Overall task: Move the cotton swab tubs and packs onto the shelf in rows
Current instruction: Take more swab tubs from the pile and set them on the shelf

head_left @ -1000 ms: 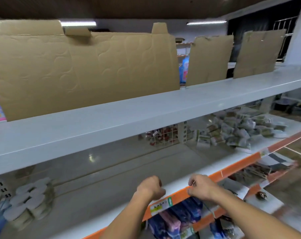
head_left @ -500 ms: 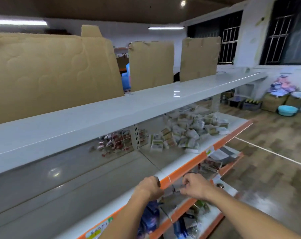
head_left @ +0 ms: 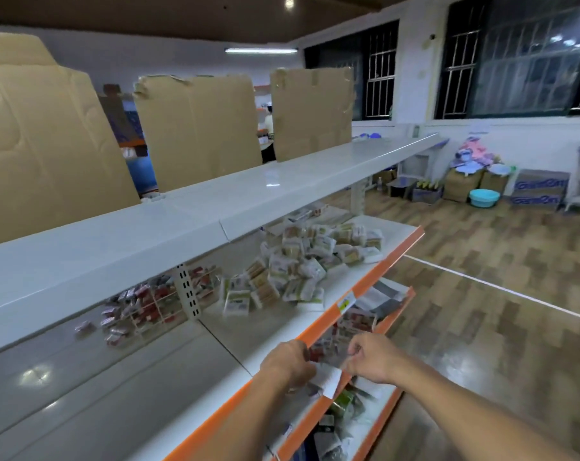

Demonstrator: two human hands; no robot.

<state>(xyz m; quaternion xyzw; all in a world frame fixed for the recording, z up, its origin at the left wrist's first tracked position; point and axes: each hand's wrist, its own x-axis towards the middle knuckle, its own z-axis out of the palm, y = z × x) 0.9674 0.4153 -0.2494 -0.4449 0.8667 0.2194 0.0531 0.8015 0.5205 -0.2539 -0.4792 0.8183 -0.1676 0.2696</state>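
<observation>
The cotton swab packs (head_left: 301, 264) lay heaped on the middle shelf (head_left: 268, 331), well beyond both hands. They looked light, soft and crinkly, probably best pinched by an edge. The left hand (head_left: 290, 362) and right hand (head_left: 371, 361) were curled at the orange rail, pinching a white tag (head_left: 331, 380). No print was legible.

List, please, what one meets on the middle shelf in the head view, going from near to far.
The left hand and right hand at the orange shelf edge → the loose heap of cotton swab packs → the far end of the shelf.
</observation>
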